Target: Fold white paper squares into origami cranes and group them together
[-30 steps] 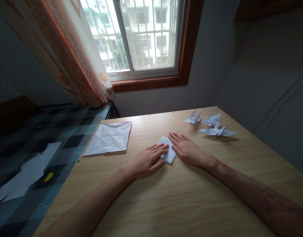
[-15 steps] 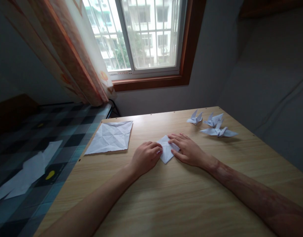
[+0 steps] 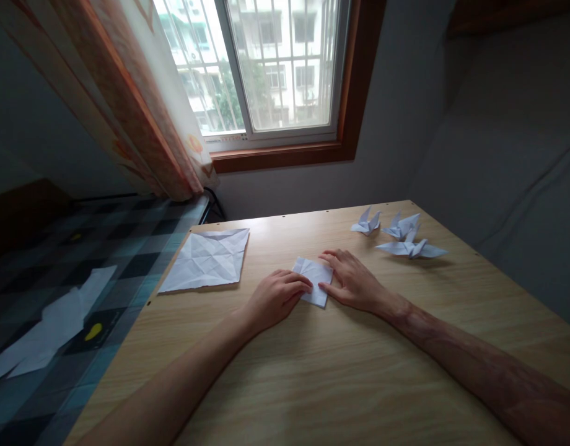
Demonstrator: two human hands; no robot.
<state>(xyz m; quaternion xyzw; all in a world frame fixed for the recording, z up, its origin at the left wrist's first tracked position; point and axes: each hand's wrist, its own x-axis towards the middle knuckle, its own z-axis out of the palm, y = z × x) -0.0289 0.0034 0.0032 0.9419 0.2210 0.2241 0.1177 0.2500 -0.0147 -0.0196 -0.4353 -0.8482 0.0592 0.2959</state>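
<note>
Fingers (image 3: 298, 284) of the left hand (image 3: 276, 298) curl over the left part of a squarish folded paper (image 3: 316, 271); I cannot confirm a pinch. Right hand (image 3: 355, 282), thumb (image 3: 331, 290) and fingers parted, touches its right side. Paper lies between both, neither nearer.

Your folded paper (image 3: 318, 273), small, white and squarish, lay flat on the desk (image 3: 285, 384), right there in front of you, slightly askew, creases showing on top!

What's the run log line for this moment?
left hand: fingers on small folded white paper piece; right hand: thumb at its right side; far right: three white folded-paper birds; left: creased white paper sheet
</note>
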